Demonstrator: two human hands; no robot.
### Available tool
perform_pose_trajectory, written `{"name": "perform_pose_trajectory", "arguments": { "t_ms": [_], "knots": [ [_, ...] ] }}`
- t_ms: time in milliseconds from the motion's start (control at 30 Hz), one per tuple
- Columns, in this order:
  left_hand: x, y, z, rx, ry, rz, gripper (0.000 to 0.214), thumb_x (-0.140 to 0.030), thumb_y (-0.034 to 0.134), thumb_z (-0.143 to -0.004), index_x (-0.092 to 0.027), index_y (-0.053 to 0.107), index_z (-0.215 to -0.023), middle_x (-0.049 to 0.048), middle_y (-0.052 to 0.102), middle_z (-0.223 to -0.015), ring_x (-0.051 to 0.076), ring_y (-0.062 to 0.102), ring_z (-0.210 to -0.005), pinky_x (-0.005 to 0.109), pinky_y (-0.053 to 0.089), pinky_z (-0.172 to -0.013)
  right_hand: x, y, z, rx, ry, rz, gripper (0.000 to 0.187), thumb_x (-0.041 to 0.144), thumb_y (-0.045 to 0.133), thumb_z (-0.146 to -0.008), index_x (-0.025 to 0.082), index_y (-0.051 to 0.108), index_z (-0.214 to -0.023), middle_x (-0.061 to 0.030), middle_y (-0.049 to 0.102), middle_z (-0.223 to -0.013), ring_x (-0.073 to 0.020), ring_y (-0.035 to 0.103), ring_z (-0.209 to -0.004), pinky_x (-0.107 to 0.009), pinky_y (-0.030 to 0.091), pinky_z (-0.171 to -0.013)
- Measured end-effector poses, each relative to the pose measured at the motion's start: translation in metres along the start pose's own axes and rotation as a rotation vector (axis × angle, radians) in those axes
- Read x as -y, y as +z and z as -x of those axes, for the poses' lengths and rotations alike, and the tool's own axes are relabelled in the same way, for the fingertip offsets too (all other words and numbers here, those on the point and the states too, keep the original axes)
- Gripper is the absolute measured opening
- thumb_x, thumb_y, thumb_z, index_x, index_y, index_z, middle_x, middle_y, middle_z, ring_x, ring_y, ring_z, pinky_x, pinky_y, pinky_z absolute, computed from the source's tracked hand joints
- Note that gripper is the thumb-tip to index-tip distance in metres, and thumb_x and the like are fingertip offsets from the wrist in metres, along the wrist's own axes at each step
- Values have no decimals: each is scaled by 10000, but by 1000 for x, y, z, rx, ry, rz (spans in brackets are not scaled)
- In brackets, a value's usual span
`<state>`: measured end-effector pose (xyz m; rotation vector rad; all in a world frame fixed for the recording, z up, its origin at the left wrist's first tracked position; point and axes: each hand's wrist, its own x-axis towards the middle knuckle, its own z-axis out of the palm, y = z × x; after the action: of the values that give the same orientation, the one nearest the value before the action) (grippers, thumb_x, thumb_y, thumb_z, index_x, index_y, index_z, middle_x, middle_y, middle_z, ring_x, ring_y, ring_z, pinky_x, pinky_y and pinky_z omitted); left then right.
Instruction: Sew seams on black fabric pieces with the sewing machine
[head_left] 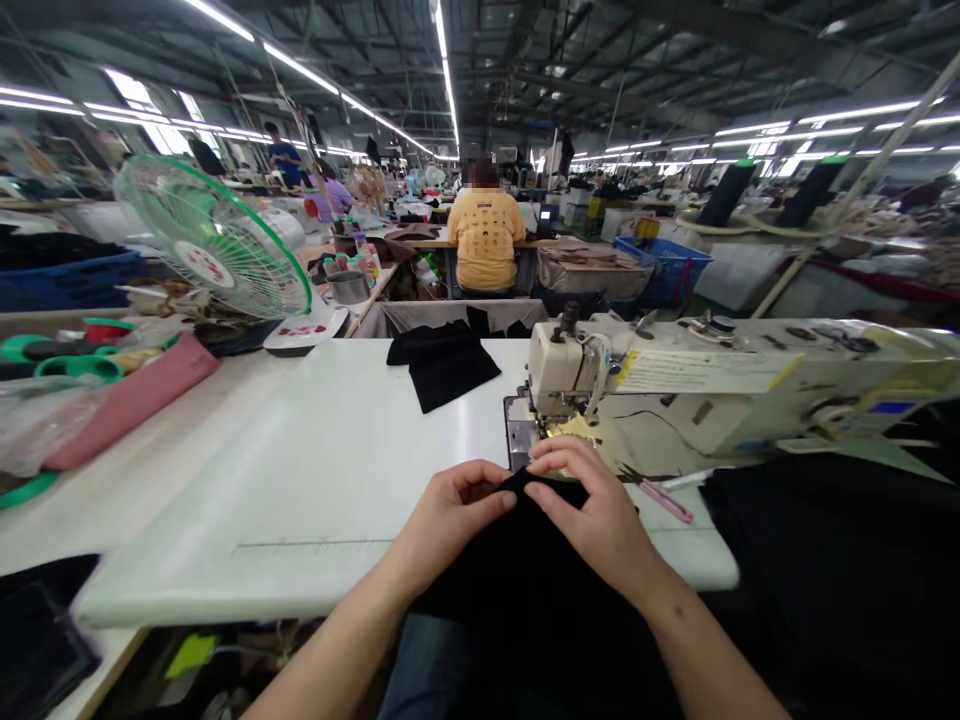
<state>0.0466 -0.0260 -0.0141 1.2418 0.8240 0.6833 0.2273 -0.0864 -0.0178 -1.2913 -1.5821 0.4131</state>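
Both of my hands hold the top edge of a piece of black fabric [540,600], which hangs over the table's front edge onto my lap. My left hand [465,500] pinches it between thumb and fingers. Close beside it, my right hand [585,500] grips the same edge, with thumb and fingers closed on the cloth. Just beyond my fingertips stands a sewing machine [720,380], its needle area lit by a yellow glow. Pink-handled thread snips [666,500] lie right of my right hand.
More black cloth pieces [450,362] lie at the table's back, and a dark fabric pile [832,570] is at the right. A green-rimmed fan [214,235] and thread spools [79,368] stand left. A person in a yellow shirt [486,238] sits ahead.
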Motion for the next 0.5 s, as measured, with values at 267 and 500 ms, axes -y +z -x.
{"name": "perform_pose_trajectory", "arguments": {
  "t_ms": [267,500],
  "knots": [
    [4,-3,-1,-20,-83,82,383,-500,813,-736,-145,677,-771,-39,563,-660,77,452,-610,193,332,-577,-13,-4,-10,159,122,-182,92,321,706,-883,245,665,-851,-33,686,-1036,-222,629,-1052,-368,446,-987],
    [6,-3,-2,31,-166,174,373,-482,833,-726,-152,663,-763,-50,525,-619,60,422,-554,185,294,-535,-12,-8,-11,197,140,-253,107,325,716,-876,242,679,-821,-38,676,-1063,-213,621,-1041,-361,434,-981]
  ]
}}
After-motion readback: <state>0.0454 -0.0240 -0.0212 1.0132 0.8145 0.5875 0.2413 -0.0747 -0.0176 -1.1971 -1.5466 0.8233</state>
